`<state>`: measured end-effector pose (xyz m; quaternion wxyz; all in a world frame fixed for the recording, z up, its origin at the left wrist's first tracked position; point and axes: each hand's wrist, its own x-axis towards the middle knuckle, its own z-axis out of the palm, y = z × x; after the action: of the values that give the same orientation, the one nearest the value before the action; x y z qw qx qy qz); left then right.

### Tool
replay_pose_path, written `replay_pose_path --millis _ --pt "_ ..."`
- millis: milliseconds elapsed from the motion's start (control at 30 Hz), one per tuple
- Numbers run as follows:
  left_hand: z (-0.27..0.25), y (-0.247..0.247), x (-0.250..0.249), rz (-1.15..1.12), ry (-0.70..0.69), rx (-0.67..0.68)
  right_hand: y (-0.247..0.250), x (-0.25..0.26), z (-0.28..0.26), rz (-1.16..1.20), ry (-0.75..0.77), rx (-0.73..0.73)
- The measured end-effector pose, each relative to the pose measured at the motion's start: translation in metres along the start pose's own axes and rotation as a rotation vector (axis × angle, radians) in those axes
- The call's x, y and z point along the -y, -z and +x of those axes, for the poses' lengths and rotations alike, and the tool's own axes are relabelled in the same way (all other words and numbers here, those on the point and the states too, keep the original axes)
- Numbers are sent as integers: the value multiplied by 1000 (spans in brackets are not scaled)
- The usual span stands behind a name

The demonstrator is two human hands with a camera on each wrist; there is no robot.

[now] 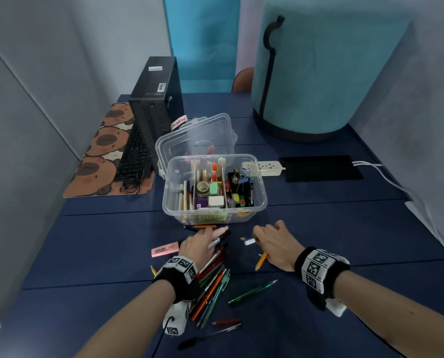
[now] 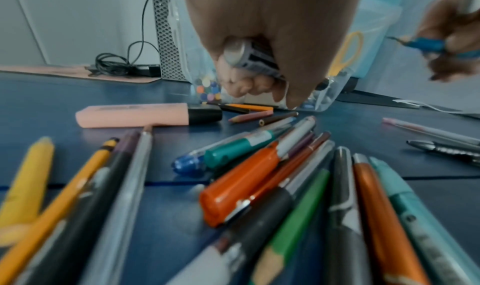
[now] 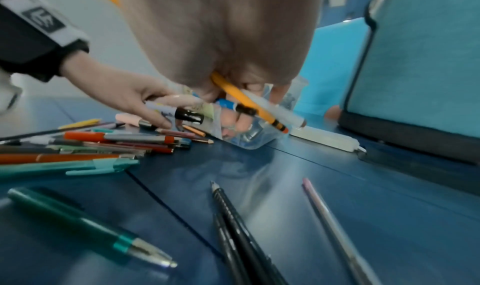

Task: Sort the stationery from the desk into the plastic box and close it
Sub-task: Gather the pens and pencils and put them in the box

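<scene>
**Both hands gripping pens in front of the open box**

On the dark blue desk (image 1: 86,249), seen from the head camera, the clear plastic box (image 1: 259,200) stands with its lid (image 1: 197,135) tipped up behind it and its compartments partly filled. The left hand (image 1: 197,248) and right hand (image 1: 277,245) sit just before it. A heap of pens (image 1: 213,282) lies under the left wrist, a pink highlighter (image 1: 165,249) to its left, a green pen (image 1: 251,291) apart to the right.

From the left wrist, the left hand's fingers (image 2: 241,84) are curled round a grey marker (image 2: 249,57). Below it lie the highlighter and the heap, an orange pen (image 2: 241,184) on top.

From the right wrist, the right hand's fingers (image 3: 244,121) are clamped on a yellow pencil (image 3: 246,100), along with a white pen and a blue-barrelled one. Two black pens (image 3: 239,228) lie on the desk below.
</scene>
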<state>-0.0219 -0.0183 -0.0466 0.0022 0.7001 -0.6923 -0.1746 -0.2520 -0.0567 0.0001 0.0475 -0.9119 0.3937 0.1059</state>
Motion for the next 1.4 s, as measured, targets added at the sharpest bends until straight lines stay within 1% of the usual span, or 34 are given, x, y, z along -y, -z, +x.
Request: replay_pose_path --millis 67,133,200,267,367,433,500,567,700,767,800,867,933,1000,1033,1100,1167,1267,1400 --pt "5 -3 -2 -21 28 4 -3 -2 -6 83 -42 -45" --pt "10 -5 -4 -24 49 10 -8 -3 -9 203 -65 -40" --pt "16 -6 -6 -18 77 21 -8 -6 -10 285 -80 2" --pt "21 -7 -8 -27 106 40 -8 -7 -11 315 -103 48" --pt "27 -9 -9 -70 168 101 -11 -10 -9 370 -162 62" --pt "30 -8 -8 -115 193 147 -12 -11 -7 477 -212 111" --pt "30 -8 -4 -161 184 176 -9 -10 -7 613 -241 130" --pt "29 -10 5 -178 131 185 -4 -9 -8 728 -273 137" --pt "22 -5 20 -232 86 237 12 2 -8 863 -339 133" --pt "16 0 21 -346 95 232 20 11 -9 974 -377 134" --pt "12 2 22 -444 109 219 23 15 -9 1059 -387 131" --pt "2 7 22 -750 135 248 26 20 -10 1182 -389 123" --pt "-7 13 27 -1042 148 303 25 23 -10 1224 -384 113" --pt "-16 19 33 -1245 145 322 22 26 -9 1315 -398 104" --pt "-20 23 36 -1306 133 324 22 27 -8 1345 -403 100" --pt "-25 28 40 -1351 107 319 20 31 -5 1361 -398 94" --pt "-27 29 40 -1390 119 291 20 35 -3 1374 -396 90" --pt "-27 21 36 -1399 169 227 20 41 0 1399 -420 67" --pt "-25 6 25 -1356 258 115 19 45 2 1502 -524 44"
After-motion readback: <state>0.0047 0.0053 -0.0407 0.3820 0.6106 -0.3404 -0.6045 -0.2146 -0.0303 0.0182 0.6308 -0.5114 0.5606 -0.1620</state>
